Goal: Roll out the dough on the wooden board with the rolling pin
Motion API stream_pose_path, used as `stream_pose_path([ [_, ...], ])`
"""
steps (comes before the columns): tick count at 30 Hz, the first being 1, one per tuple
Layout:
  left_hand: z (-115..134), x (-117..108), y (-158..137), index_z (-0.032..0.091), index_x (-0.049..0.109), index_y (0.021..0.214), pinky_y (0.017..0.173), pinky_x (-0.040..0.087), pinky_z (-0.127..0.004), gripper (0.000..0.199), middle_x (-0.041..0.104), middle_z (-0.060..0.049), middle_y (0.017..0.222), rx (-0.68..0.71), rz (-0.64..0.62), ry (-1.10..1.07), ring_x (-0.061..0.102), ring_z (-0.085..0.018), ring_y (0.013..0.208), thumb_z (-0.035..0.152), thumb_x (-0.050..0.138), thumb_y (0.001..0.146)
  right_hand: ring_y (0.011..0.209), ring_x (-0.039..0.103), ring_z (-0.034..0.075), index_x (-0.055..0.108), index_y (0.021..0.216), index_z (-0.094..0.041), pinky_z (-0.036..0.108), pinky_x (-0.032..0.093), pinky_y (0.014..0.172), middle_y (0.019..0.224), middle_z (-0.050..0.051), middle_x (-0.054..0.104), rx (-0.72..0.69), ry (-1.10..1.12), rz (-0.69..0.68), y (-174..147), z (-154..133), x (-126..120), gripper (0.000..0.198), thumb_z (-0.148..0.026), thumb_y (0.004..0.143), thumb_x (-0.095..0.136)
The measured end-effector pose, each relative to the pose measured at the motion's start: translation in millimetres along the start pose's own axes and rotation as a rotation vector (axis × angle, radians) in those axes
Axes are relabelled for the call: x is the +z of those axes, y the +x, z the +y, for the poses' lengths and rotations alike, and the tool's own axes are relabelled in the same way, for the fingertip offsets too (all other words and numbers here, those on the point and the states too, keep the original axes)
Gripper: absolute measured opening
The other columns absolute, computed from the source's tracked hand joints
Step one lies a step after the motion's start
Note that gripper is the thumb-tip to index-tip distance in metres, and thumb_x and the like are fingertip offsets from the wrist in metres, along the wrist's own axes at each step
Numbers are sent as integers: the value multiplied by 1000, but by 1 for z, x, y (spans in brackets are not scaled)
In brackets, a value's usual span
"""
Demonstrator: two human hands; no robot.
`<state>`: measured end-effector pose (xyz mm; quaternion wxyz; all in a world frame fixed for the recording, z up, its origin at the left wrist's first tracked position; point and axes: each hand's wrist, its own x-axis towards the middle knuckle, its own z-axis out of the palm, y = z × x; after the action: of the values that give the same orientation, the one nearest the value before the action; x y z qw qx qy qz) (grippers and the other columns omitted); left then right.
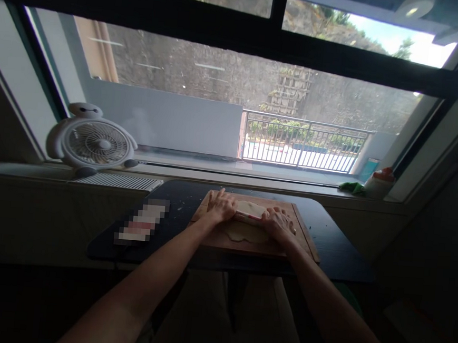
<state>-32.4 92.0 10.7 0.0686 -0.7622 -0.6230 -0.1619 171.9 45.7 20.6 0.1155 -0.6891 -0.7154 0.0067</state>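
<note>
A sheet of pale dough lies flat on a wooden board, spreading both in front of and beyond a rolling pin. The pin lies crosswise over the dough, with a reddish mark on its middle. At its left end my left hand is closed on it, the fingers partly bent over the top. My right hand grips the other end, its fingers curled. Both palms hide the ends of the pin, so only the middle part shows between them.
The board rests on a dark table with scattered crumbs. A blurred-out flat object lies on the table's left. On the sill stand a white fan, a white bottle with an orange top and a green cloth, before a large window.
</note>
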Motion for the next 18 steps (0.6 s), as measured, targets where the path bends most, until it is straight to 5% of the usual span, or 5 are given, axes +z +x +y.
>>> stream_pose_path([
  [4, -6, -10, -42, 23, 57, 111, 108, 16, -46, 41, 52, -4, 129, 100, 57, -11, 29, -23, 130, 39, 25, 91, 113, 40, 23, 60, 100, -23, 37, 21, 99, 114, 8, 56, -105, 7, 225, -39, -5, 14, 44, -42, 92, 21],
  [9, -13, -19, -77, 23, 55, 113, 107, 20, -43, 44, 50, -3, 131, 178, 41, -16, 31, -21, 129, 42, 22, 91, 123, 31, 22, 48, 122, -22, 37, 11, 104, 126, 7, 49, -156, 16, 333, -56, -8, 26, 44, -45, 91, 27],
  [18, -6, -9, -12, 23, 59, 107, 104, 14, -54, 42, 49, -7, 130, -33, -24, 34, 25, -28, 130, 41, 26, 89, 111, 43, 23, 59, 103, -19, 40, 26, 94, 113, 11, 56, -52, 36, 108, 24, -10, 13, 41, -41, 90, 27],
])
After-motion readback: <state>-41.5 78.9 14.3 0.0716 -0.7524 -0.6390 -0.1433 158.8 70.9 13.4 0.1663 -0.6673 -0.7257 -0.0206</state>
